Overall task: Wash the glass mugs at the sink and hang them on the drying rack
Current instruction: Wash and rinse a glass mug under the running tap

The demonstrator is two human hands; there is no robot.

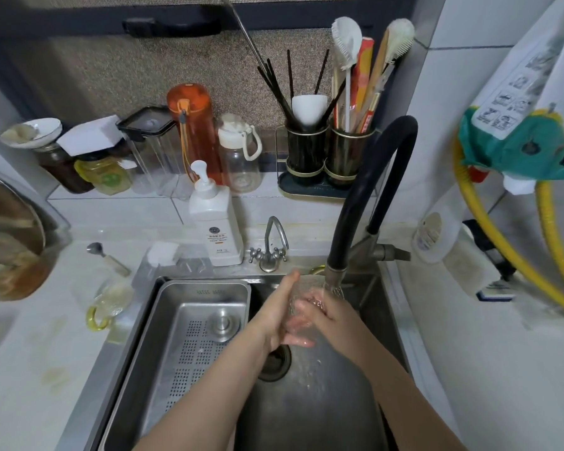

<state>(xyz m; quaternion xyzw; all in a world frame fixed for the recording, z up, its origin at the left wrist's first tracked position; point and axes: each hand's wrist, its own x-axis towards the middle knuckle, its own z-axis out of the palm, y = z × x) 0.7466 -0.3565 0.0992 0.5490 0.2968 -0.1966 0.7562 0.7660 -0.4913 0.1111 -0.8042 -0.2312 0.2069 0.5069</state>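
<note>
Centre-right of frame, the glass mug (302,307) sits under the running faucet (334,281) — left hand (282,307) and right hand (326,312) both wrapped around it. Wet glass could slip into the sink (306,418).

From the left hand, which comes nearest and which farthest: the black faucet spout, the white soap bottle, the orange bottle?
Measured from the left hand in the head view:
1. Black faucet spout, just right of it, over the sink.
2. White soap bottle, behind and left, on the sink's edge.
3. Orange bottle, farther back on the ledge.
</note>
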